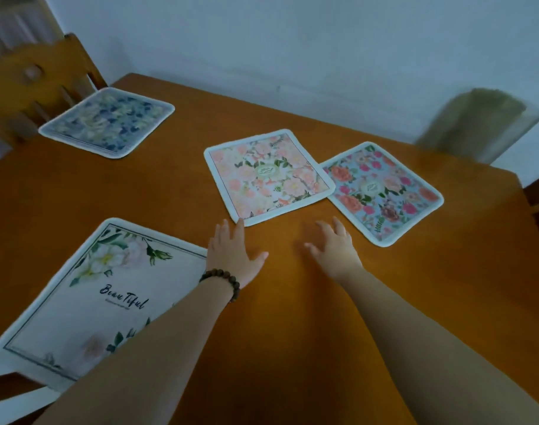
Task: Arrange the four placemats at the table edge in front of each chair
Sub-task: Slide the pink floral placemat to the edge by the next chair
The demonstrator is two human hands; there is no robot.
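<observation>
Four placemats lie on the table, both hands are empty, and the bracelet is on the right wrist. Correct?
Not quite: the head view shows the bracelet on the left wrist. The four placemats on the table and the empty left hand and right hand are right.

- The left forearm (145, 342) covers the near right corner of the white "Beautiful" placemat (87, 302).
- The pink floral placemat (268, 176) overlaps a corner of the blue rose placemat (384, 194).
- The wooden chair (32, 78) is blurred and cut off by the left edge.
- The pale chair back (476, 124) is smeared by motion blur.
- The blue-patterned placemat (108, 122) print is too blurred to read.
</observation>
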